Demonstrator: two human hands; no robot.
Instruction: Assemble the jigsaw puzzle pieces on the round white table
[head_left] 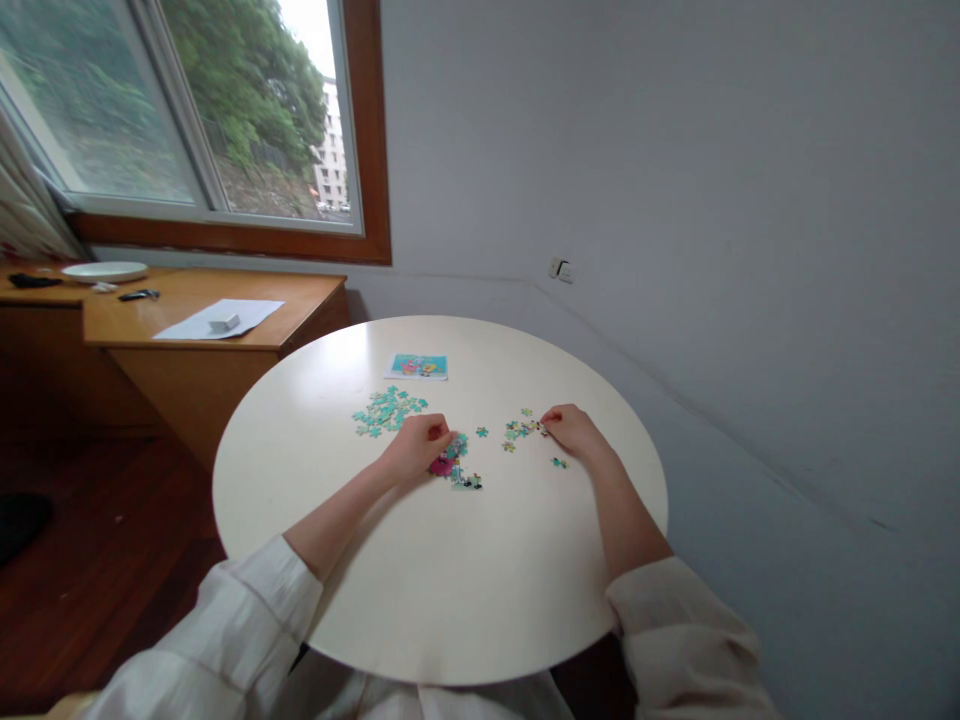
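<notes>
A partly joined jigsaw puzzle (455,464), with pink, teal and dark parts, lies flat on the round white table (420,590). My left hand (417,446) rests at its left edge with curled fingers and covers part of it; anything between those fingertips is hidden. My right hand (576,432) pinches at a small puzzle piece (543,428), on the right side of a loose group of yellow-green pieces (514,431). One teal piece (482,432) lies between the hands. Another dark-and-green piece (559,462) sits just below my right hand.
A pile of teal puzzle pieces (386,410) is left of my left hand. Behind it lies a picture card (418,367). On the wooden desk (315,290) at back left are a white plate (105,271) and a paper sheet (262,313) bearing a small white box (224,322).
</notes>
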